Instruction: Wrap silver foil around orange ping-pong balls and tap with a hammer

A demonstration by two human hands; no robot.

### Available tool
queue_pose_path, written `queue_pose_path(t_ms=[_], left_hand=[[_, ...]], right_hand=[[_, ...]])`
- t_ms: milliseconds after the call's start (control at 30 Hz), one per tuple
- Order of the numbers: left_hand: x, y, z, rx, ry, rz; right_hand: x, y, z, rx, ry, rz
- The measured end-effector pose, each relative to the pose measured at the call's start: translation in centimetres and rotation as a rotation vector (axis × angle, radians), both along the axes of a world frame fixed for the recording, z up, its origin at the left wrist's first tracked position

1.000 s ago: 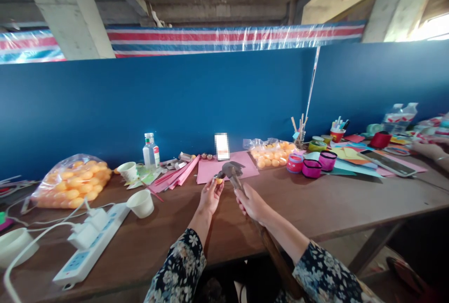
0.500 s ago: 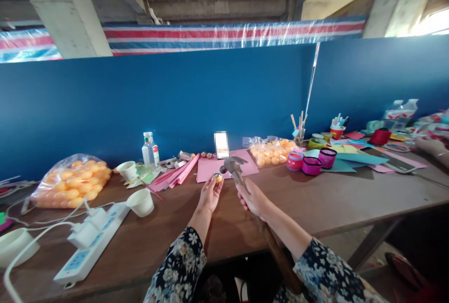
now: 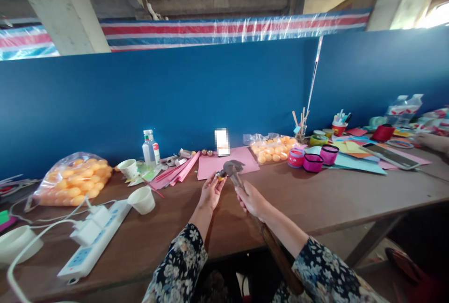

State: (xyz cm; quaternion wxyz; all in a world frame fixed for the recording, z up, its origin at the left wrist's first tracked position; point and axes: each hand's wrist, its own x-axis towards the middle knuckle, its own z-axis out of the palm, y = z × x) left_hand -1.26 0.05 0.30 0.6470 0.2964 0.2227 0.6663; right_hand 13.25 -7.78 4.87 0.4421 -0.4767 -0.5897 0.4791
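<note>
My left hand (image 3: 210, 193) is closed around a small round ball (image 3: 220, 178), yellow-orange with a shiny patch on top. Its fingers partly hide the ball. In my right hand (image 3: 253, 198) is a claw hammer (image 3: 235, 177), gripped partway along its long wooden handle. The hammer's face touches or nearly touches the top of the ball; I cannot tell which. Just beyond both hands lies a sheet of pink paper (image 3: 206, 168) on the brown table (image 3: 231, 233).
Left stand a bag of orange balls (image 3: 75, 181), a power strip (image 3: 100, 240), a paper cup (image 3: 142, 200) and a bottle (image 3: 150, 148). A second bag of balls (image 3: 273, 148) and purple bands (image 3: 313, 162) lie right. A blue partition (image 3: 196, 88) closes off the back.
The hammer head has come down toward the ball and now covers part of it. Both hands stay in nearly the same place, and the view has shifted slightly.
</note>
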Motion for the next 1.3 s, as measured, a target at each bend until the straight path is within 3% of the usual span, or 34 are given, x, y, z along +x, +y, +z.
queue_pose_path(t_ms=[200, 933, 1300], left_hand=[[0.1, -0.1, 0.1, 0.024, 0.01, -0.012], [0.1, -0.3, 0.4, -0.041, -0.01, -0.021], [0.0, -0.5, 0.4, 0.044, -0.009, -0.062]], right_hand=[[0.2, 0.0, 0.1, 0.029, 0.083, 0.002], [0.1, -0.2, 0.0, -0.008, 0.014, 0.012], [1.0, -0.7, 1.4, 0.037, -0.022, 0.011]])
